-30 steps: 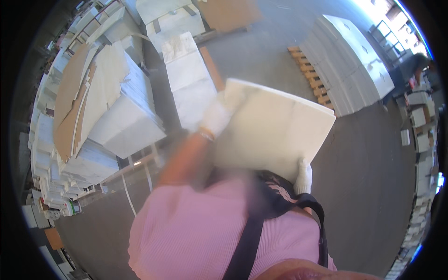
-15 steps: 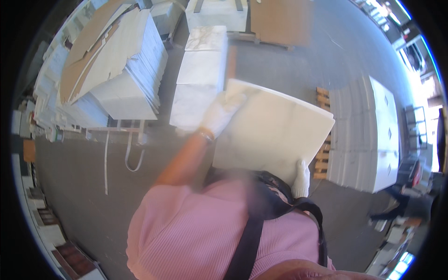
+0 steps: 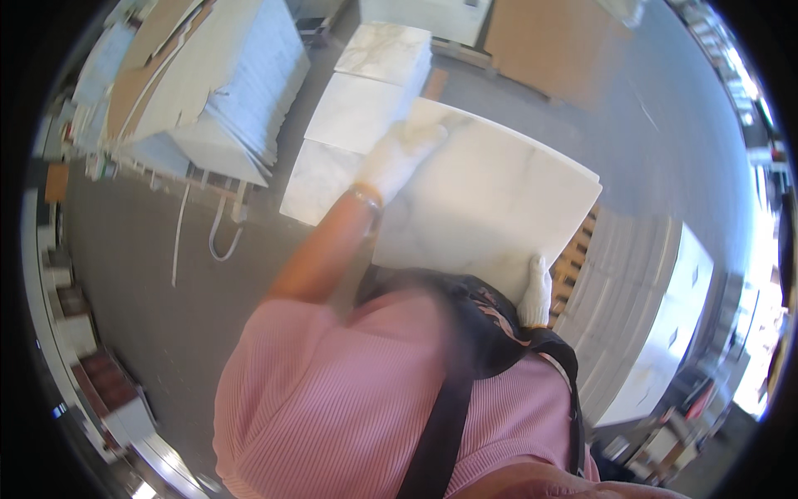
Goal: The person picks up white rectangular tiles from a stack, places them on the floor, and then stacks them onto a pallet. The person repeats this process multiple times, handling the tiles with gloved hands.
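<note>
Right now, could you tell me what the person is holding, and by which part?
A large white marble-look tile. The gloved left hand grips its far upper-left corner, and the gloved right hand supports its near lower edge.

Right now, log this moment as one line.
left hand: gloved, on marble tile's top edge | right hand: gloved, gripping its lower edge | tile: held off grey floor

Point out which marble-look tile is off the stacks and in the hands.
The large white veined tile, held tilted between the left hand and right hand; the other tiles lie flat in stacks.
</note>
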`<state>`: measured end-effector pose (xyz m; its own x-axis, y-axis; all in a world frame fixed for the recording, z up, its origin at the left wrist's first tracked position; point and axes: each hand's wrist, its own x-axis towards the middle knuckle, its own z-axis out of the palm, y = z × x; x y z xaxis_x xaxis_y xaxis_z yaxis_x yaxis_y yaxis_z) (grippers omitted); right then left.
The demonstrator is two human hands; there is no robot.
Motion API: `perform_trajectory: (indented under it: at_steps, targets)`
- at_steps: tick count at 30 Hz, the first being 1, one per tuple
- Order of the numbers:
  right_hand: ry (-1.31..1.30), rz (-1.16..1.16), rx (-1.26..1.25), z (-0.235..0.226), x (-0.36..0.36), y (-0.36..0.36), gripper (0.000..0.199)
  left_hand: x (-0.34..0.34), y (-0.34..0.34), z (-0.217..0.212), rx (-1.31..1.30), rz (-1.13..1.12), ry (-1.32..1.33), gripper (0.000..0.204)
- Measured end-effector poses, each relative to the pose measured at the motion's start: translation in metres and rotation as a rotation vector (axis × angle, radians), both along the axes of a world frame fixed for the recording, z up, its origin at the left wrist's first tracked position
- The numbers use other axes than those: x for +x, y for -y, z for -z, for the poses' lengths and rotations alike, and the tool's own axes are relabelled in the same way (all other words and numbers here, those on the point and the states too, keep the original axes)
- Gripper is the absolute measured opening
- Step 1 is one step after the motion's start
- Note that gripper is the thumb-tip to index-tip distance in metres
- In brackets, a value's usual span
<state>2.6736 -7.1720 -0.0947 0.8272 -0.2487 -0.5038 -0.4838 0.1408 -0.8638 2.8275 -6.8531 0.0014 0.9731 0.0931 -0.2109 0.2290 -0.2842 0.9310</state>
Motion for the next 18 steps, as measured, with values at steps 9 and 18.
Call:
perform_trajectory:
  at_steps: [9, 18]
  targets:
    - [-0.038, -0.474, -0.042, 0.009, 0.22, 0.065, 0.055, 0.066, 0.042, -0.003, -0.05, -0.441, -0.114, 0.051]
    - [-0.077, -0.985, -0.081, 0.018, 0.367, 0.012, 0.066, 0.072, -0.004, 0.052, -0.102, -0.814, -0.195, 0.063]
